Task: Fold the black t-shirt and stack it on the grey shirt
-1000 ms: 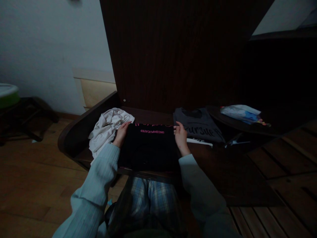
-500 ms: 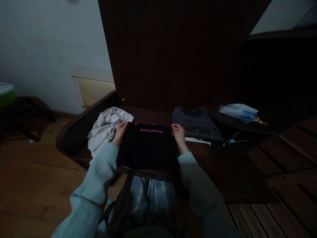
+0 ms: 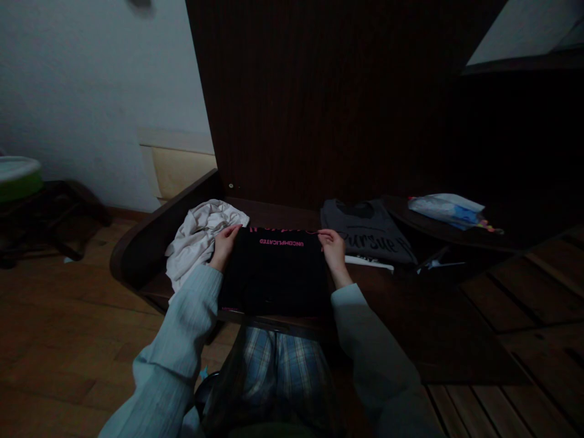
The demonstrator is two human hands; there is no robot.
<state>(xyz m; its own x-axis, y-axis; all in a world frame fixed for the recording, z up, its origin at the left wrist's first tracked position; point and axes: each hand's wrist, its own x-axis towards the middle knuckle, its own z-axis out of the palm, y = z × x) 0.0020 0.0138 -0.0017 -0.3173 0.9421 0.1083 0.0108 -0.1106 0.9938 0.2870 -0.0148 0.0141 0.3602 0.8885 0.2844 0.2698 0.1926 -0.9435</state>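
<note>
Black shirt point(image 3: 274, 277) pinched at both far corners
Left hand point(image 3: 223, 246) and right hand point(image 3: 332, 249) grip one each; white cloth point(image 3: 196, 240) just left of it, grey shirt point(image 3: 369, 231) right.

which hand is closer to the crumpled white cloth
Left. The left hand holds the black shirt right beside the white cloth; the right hand holds its opposite corner, farther away.

Folded shirt point(image 3: 274, 277) between cloth heap point(image 3: 197, 240) left, seemingly second shirt point(image 3: 371, 234) right.
</note>
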